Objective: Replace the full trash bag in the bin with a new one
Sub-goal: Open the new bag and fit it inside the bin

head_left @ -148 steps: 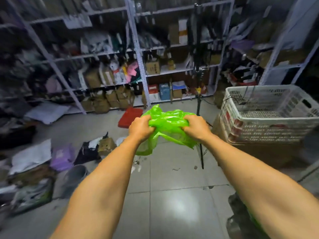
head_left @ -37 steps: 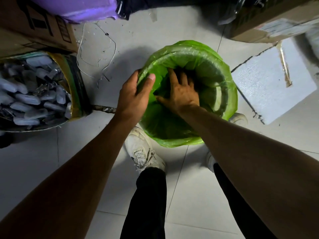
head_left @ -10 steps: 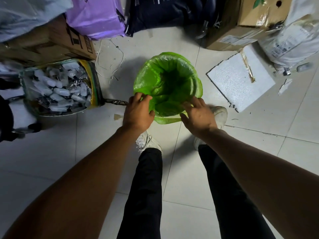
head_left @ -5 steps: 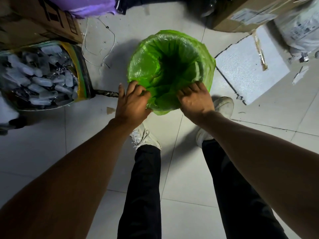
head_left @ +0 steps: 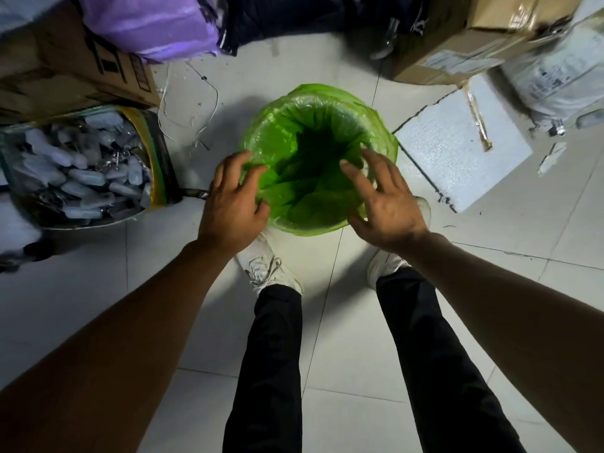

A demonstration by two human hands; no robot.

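Observation:
A bright green trash bag (head_left: 294,132) lines the round bin on the tiled floor, its edge folded over the bin's rim all round. The bin itself is hidden under the plastic. My left hand (head_left: 230,199) hovers at the near left of the rim with spread, relaxed fingers, fingertips touching the plastic. My right hand (head_left: 380,199) is at the near right of the rim, fingers spread over the bag's mouth and holding nothing.
A container of pale bottles (head_left: 81,165) stands to the left. Cardboard boxes (head_left: 75,63) (head_left: 464,37) and a purple bag (head_left: 150,24) lie behind. A white foam slab (head_left: 457,152) lies to the right. My white shoes (head_left: 271,269) stand just before the bin.
Both hands have lifted off the near rim of the bag and their fingers have spread. The view has pulled back a little.

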